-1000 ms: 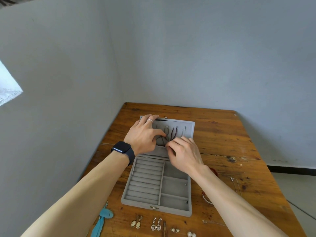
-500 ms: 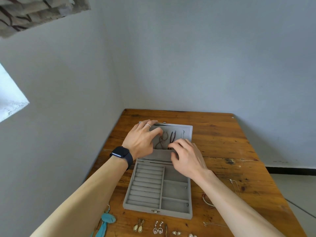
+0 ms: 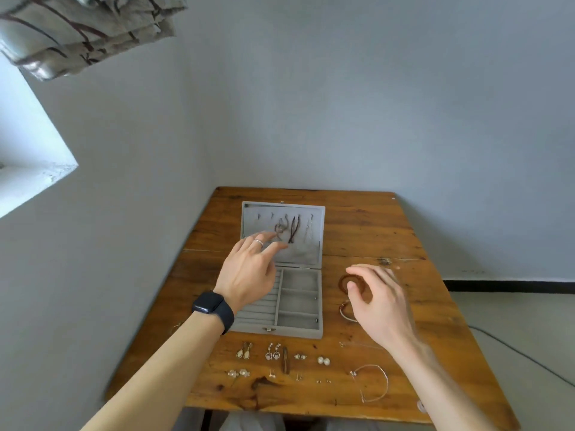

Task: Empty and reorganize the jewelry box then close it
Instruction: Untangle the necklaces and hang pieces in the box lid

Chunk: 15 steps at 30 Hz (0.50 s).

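Note:
The grey jewelry box (image 3: pixel 298 329) lies open on the wooden table (image 3: pixel 373 231), its lid (image 3: pixel 314 253) laid back flat. Dark cords and thin chains (image 3: pixel 292 228) hang from hooks inside the lid. The compartments I can see in the tray hold nothing. My left hand (image 3: pixel 249 272), with a ring and a black watch, hovers over the hinge, its straight fingers reaching toward the cords. My right hand (image 3: pixel 376 303) hangs to the right of the box, fingers loosely curled and holding nothing, just above a reddish bangle (image 3: pixel 345 283).
Several earring pairs (image 3: pixel 273 352) and pearl studs (image 3: pixel 323 360) lie in rows along the near table edge. Near the front right is a thin silver necklace (image 3: pixel 373 384). Another bracelet (image 3: pixel 346 311) sits beside the tray. Walls close in at the left and behind.
Both hands have come off the cords in the lid. My right hand swung right to above the bangle, and my left drew back toward the hinge. The view now takes in more of the table.

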Each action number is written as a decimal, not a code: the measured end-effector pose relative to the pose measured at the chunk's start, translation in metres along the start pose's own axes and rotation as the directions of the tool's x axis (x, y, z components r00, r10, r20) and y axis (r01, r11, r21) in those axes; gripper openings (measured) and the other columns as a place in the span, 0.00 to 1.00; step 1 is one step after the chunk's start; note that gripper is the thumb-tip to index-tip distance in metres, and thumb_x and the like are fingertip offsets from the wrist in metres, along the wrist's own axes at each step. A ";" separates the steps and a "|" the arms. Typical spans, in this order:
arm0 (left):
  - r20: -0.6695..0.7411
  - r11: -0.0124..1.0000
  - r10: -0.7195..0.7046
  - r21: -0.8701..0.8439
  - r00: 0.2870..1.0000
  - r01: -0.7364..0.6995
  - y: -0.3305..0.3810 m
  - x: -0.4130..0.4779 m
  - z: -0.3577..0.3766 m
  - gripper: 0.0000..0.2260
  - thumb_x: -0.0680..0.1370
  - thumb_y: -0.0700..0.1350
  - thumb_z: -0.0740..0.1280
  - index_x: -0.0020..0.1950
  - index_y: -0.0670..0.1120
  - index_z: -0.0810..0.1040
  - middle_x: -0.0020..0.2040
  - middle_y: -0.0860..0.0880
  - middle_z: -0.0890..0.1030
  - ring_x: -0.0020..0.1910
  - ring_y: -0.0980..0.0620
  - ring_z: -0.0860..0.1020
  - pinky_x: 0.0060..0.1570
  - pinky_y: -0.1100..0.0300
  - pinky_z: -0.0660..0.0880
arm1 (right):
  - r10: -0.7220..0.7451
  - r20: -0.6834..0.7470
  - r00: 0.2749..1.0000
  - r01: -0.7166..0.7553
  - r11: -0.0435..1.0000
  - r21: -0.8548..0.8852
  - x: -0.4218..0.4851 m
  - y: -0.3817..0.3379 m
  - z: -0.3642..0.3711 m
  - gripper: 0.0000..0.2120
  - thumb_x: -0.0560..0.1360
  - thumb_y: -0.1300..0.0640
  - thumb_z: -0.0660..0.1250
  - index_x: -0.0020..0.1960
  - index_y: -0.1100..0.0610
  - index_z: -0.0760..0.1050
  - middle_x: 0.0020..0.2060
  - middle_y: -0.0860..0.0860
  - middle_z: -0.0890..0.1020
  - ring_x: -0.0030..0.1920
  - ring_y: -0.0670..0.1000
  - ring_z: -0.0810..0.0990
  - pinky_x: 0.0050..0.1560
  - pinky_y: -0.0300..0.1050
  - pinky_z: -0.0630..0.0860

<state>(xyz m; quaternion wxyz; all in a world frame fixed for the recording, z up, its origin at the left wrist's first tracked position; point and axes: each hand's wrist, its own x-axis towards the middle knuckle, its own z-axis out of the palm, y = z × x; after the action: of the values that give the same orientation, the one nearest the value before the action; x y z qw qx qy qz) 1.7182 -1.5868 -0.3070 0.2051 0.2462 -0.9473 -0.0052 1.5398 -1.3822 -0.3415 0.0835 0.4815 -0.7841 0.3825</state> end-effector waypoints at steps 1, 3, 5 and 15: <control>-0.004 1.000 -0.012 -0.021 1.000 0.012 0.008 -0.011 0.002 0.22 0.75 0.40 0.66 0.69 0.52 0.75 0.70 0.46 0.74 0.69 0.44 0.72 0.67 0.48 0.69 | 0.018 -0.005 1.000 -0.018 1.000 0.003 -0.011 0.001 -0.006 0.12 0.75 0.60 0.71 0.58 0.53 0.81 0.55 0.44 0.82 0.58 0.44 0.75 0.60 0.30 0.62; 0.006 0.997 -0.043 -0.065 0.999 0.044 0.025 -0.033 0.009 0.22 0.76 0.41 0.66 0.70 0.52 0.74 0.71 0.47 0.74 0.70 0.44 0.71 0.68 0.48 0.69 | 0.051 -0.011 0.999 -0.051 0.999 0.012 -0.034 0.004 -0.016 0.12 0.75 0.60 0.71 0.58 0.53 0.81 0.55 0.45 0.82 0.58 0.43 0.74 0.61 0.29 0.61; 0.032 0.991 -0.068 -0.116 0.997 0.071 0.043 -0.055 0.017 0.22 0.77 0.42 0.65 0.71 0.53 0.72 0.71 0.48 0.73 0.70 0.45 0.71 0.68 0.48 0.69 | 0.082 -0.007 0.997 -0.082 0.997 0.012 -0.060 0.007 -0.026 0.12 0.75 0.60 0.71 0.58 0.53 0.81 0.55 0.45 0.82 0.57 0.42 0.74 0.59 0.34 0.65; 0.096 0.969 -0.034 -0.240 0.995 0.056 0.127 -0.143 0.053 0.19 0.79 0.47 0.63 0.70 0.54 0.73 0.70 0.53 0.73 0.69 0.50 0.71 0.69 0.53 0.68 | 0.207 0.018 0.978 -0.206 0.978 -0.040 -0.158 0.018 -0.047 0.12 0.73 0.62 0.74 0.55 0.53 0.83 0.52 0.46 0.84 0.54 0.49 0.76 0.53 0.47 0.77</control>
<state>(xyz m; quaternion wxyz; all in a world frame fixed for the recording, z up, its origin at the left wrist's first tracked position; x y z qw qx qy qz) 1.7521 -1.4135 -0.3964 0.1901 0.2402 -0.9421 -0.1368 1.5961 -1.2362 -0.3973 0.0438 0.4002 -0.8378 0.3688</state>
